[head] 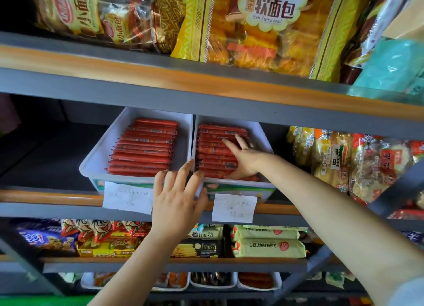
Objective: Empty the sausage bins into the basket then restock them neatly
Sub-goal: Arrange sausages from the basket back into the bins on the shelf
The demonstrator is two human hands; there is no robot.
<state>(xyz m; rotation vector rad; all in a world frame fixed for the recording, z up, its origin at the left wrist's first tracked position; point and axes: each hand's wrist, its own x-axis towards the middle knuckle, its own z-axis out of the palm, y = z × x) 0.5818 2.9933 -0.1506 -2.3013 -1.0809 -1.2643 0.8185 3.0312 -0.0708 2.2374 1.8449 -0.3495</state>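
Two white sausage bins stand side by side on the middle shelf. The left bin [98, 154] holds a neat stack of red sausages [143, 149]. The right bin [261, 131] also holds red sausages [213, 142] in rows. My right hand [243, 156] lies flat on the sausages in the right bin, fingers straight. My left hand [176, 197] has its fingers spread against the front rims where the two bins meet. No basket is in view.
Handwritten paper labels [128, 197] [234, 208] hang from the bin fronts. Bread bags [263, 25] fill the shelf above, rice cracker packs [344, 158] sit right of the bins, snack packs [268, 241] lie on the shelf below, and more white bins [213, 280] sit lower down.
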